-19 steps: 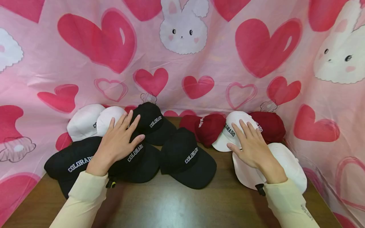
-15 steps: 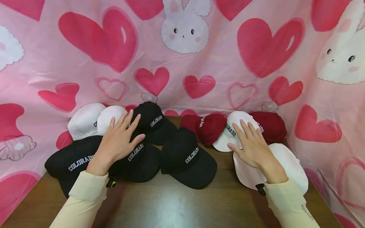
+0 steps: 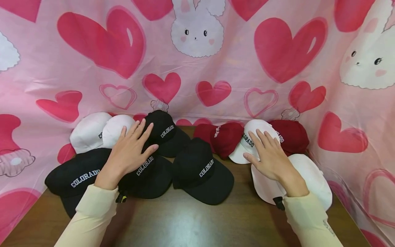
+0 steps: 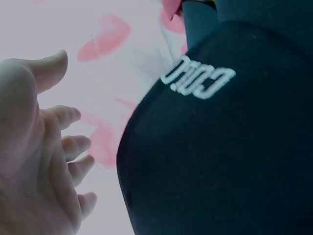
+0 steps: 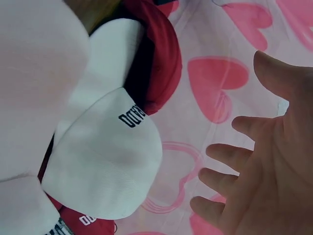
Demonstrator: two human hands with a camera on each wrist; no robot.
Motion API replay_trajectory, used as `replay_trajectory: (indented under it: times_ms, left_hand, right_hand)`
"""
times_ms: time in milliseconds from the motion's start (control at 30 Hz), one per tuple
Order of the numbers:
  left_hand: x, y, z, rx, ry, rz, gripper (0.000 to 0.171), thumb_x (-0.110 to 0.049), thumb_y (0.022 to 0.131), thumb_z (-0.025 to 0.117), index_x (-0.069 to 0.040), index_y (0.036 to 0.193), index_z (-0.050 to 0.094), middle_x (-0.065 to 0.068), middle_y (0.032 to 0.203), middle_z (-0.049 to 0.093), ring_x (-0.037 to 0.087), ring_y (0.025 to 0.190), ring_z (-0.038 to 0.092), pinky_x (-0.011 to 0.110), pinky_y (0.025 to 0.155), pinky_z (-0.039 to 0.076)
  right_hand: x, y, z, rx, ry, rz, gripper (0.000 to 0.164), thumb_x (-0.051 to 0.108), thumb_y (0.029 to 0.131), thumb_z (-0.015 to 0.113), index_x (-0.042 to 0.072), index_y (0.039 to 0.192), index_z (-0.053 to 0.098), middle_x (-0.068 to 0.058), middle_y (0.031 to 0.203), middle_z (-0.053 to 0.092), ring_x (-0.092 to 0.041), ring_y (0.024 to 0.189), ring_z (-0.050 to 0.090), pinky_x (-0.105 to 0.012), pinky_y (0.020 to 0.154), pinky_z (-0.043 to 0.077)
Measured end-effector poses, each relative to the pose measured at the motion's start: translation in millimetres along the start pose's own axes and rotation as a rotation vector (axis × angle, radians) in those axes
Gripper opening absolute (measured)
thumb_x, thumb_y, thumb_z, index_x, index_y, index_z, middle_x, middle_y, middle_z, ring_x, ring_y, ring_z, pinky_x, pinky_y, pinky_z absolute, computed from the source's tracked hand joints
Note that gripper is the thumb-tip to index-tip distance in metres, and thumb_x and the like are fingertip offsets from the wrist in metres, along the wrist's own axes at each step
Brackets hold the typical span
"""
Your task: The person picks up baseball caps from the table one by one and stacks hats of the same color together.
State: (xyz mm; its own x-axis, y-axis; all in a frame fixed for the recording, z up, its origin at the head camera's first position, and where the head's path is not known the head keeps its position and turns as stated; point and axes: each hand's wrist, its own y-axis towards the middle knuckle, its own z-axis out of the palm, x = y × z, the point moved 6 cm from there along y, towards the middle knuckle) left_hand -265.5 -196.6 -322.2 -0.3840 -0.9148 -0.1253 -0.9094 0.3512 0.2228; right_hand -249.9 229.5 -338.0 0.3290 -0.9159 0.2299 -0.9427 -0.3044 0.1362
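Observation:
My left hand [image 3: 128, 151] hovers palm down over the black caps at the left, fingers spread, holding nothing. Beneath it lies a black cap [image 3: 157, 178] lettered COLORADO; in the left wrist view a black cap [image 4: 210, 156] fills the right side, apart from the fingers. On the other side my right hand [image 3: 270, 157] is held above a white cap [image 3: 311, 175], fingers spread, also holding nothing. Just beyond its fingertips sits another white cap [image 3: 250, 151], which the right wrist view shows as a white cap [image 5: 107, 161] clear of the hand.
Between the hands a black cap [image 3: 203, 175] rests on the wooden table [image 3: 185, 223]. Behind stand white caps [image 3: 87, 133], a black cap [image 3: 162, 128] and red caps [image 3: 229, 139], with another red cap [image 3: 293, 137] at right. A pink heart-print cloth [image 3: 191, 68] hangs behind.
The view shifts slightly. Both hands stay spread above the caps, and the caps keep their places.

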Motion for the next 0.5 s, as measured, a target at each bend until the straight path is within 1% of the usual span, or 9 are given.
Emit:
replay_trajectory:
  times_ms: [133,233,333,433,467,500]
  left_hand:
    - [-3.4,4.4,0.8,0.011,-0.039,0.002,0.082,-0.053,0.107,0.054,-0.014,0.171,0.019,0.019,0.176,0.014,0.041,0.163,0.009,0.064,0.129,0.002]
    - [-6.7,7.6,1.9,0.031,-0.077,-0.012,0.083,-0.054,0.106,0.053,-0.017,0.171,0.018,0.018,0.177,0.015,0.042,0.163,0.012,0.064,0.128,0.014]
    - [-10.7,10.7,4.2,0.060,-0.141,-0.037,0.082,-0.057,0.106,0.053,-0.023,0.171,0.018,0.016,0.176,0.020,0.045,0.160,0.021,0.068,0.122,0.027]
    - [-14.9,14.9,7.2,0.069,-0.233,-0.048,0.080,-0.058,0.105,0.054,-0.028,0.171,0.021,0.016,0.173,0.030,0.045,0.155,0.032,0.071,0.118,0.032]
    - [-16.5,16.7,8.7,0.068,-0.265,-0.042,0.079,-0.057,0.105,0.055,-0.028,0.171,0.023,0.016,0.171,0.034,0.045,0.153,0.035,0.071,0.117,0.033]
    - [-18.0,18.8,10.6,0.065,-0.293,-0.034,0.077,-0.056,0.105,0.056,-0.027,0.170,0.025,0.017,0.167,0.040,0.043,0.149,0.040,0.070,0.117,0.035]
  right_hand:
    - [1,4,-5,-0.003,0.055,-0.009,0.083,0.048,0.106,0.058,0.007,0.168,0.024,-0.027,0.171,0.023,-0.054,0.156,0.017,-0.073,0.123,0.013]
    - [4,8,-7,0.007,0.118,-0.006,0.081,0.049,0.106,0.057,0.009,0.169,0.025,-0.026,0.171,0.024,-0.051,0.156,0.019,-0.073,0.123,0.018]
    - [10,13,-6,0.031,0.189,-0.002,0.078,0.052,0.107,0.055,0.012,0.169,0.027,-0.022,0.171,0.026,-0.048,0.155,0.024,-0.073,0.120,0.025]
    - [17,21,-4,0.046,0.265,-0.011,0.075,0.053,0.108,0.053,0.014,0.168,0.031,-0.020,0.169,0.031,-0.044,0.154,0.029,-0.072,0.119,0.029]
    - [20,24,-3,0.047,0.288,-0.019,0.074,0.053,0.108,0.053,0.014,0.168,0.032,-0.019,0.169,0.033,-0.043,0.154,0.030,-0.071,0.120,0.029]
    - [22,27,-2,0.046,0.308,-0.027,0.074,0.053,0.108,0.053,0.014,0.167,0.033,-0.018,0.168,0.034,-0.041,0.154,0.031,-0.069,0.121,0.029]
